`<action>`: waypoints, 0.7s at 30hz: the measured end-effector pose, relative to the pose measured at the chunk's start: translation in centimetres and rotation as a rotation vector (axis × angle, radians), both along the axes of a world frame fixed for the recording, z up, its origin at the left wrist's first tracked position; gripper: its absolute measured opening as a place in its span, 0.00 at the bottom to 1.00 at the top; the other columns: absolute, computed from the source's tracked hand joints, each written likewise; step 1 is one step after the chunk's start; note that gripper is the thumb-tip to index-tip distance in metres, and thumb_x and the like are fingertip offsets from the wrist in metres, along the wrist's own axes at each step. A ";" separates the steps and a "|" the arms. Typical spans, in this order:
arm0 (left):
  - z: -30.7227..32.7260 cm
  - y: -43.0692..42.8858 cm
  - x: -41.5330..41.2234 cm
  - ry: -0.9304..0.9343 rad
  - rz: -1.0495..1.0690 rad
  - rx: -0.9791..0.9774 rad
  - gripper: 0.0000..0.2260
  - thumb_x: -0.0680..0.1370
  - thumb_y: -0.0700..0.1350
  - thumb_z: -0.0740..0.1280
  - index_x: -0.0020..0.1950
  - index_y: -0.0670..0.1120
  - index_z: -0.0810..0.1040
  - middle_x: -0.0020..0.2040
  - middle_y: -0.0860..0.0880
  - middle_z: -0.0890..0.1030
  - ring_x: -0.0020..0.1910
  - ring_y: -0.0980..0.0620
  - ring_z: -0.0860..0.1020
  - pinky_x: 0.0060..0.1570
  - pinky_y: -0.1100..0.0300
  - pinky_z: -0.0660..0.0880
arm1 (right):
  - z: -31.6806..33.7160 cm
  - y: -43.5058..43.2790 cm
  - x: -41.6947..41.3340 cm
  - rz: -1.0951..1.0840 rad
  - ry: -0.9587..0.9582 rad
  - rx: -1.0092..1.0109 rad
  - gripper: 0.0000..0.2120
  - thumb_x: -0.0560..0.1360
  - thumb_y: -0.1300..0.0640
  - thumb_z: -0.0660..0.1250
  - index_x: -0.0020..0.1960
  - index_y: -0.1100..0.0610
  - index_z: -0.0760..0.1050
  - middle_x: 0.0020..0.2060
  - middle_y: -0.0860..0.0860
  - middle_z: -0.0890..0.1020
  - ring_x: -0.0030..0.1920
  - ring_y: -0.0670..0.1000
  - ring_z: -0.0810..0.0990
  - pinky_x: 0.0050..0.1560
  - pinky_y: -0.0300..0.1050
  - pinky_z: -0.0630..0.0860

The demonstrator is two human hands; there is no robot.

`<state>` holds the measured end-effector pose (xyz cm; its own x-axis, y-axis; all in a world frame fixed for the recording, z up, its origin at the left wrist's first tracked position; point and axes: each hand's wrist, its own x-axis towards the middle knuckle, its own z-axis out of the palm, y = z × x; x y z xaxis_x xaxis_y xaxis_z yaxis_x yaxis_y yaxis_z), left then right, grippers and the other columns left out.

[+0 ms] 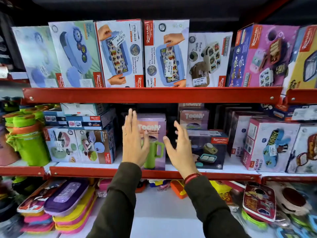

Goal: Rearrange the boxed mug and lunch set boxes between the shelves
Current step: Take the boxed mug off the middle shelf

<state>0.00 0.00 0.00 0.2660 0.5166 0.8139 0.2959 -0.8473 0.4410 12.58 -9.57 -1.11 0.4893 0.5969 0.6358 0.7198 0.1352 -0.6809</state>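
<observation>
A purple boxed mug (154, 133), printed with a green tumbler, stands upright on the middle red shelf (103, 172). My left hand (134, 143) is held flat and open in front of the box's left side. My right hand (180, 150) is open with spread fingers just right of the box. Neither hand grips it. A second purple mug box (193, 118) stands behind, to the right. Lunch set boxes (120, 54) stand in a row on the top shelf (151, 95), and more lunch set boxes (78, 145) flank the mug box.
A dark lunch set box (207, 148) sits close to my right hand. Green bottle bags (25, 140) fill the middle shelf's left end. The bottom shelf holds flat colourful lunch boxes (66, 203) at left and round packs (260, 201) at right.
</observation>
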 end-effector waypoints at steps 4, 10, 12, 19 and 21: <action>-3.0 1.6 -0.5 -0.049 -0.104 -0.509 0.33 0.82 0.39 0.61 0.82 0.44 0.46 0.83 0.44 0.52 0.82 0.46 0.53 0.81 0.54 0.51 | -1.5 1.7 -0.1 0.052 0.166 -0.248 0.33 0.83 0.53 0.66 0.82 0.56 0.56 0.81 0.56 0.63 0.81 0.57 0.64 0.81 0.54 0.63; -5.0 3.9 -0.4 -0.060 -0.125 -0.604 0.23 0.81 0.41 0.65 0.76 0.47 0.66 0.55 0.43 0.79 0.50 0.49 0.76 0.64 0.46 0.75 | -3.1 3.6 0.4 0.032 0.230 -0.257 0.32 0.80 0.54 0.70 0.80 0.56 0.61 0.77 0.57 0.72 0.78 0.59 0.69 0.78 0.54 0.67; -5.2 4.2 -0.5 -0.092 -0.146 -0.604 0.23 0.81 0.41 0.66 0.75 0.47 0.68 0.53 0.44 0.80 0.48 0.49 0.77 0.61 0.48 0.77 | -3.6 3.8 0.7 0.024 0.239 -0.216 0.32 0.80 0.54 0.71 0.80 0.56 0.63 0.76 0.57 0.73 0.77 0.58 0.71 0.78 0.56 0.68; -4.7 2.4 -1.6 -0.244 -0.299 -0.538 0.27 0.79 0.49 0.69 0.77 0.54 0.66 0.68 0.51 0.78 0.66 0.52 0.78 0.67 0.54 0.73 | -3.2 1.4 0.7 0.069 0.230 0.016 0.28 0.77 0.45 0.72 0.75 0.37 0.67 0.70 0.47 0.78 0.69 0.52 0.78 0.69 0.61 0.78; -4.7 0.9 -1.9 -0.287 -0.314 -0.520 0.28 0.77 0.51 0.70 0.76 0.55 0.67 0.67 0.50 0.78 0.65 0.55 0.77 0.66 0.56 0.73 | -3.1 -0.2 0.3 0.056 0.217 0.080 0.28 0.77 0.45 0.72 0.75 0.39 0.68 0.69 0.47 0.79 0.69 0.50 0.78 0.67 0.60 0.79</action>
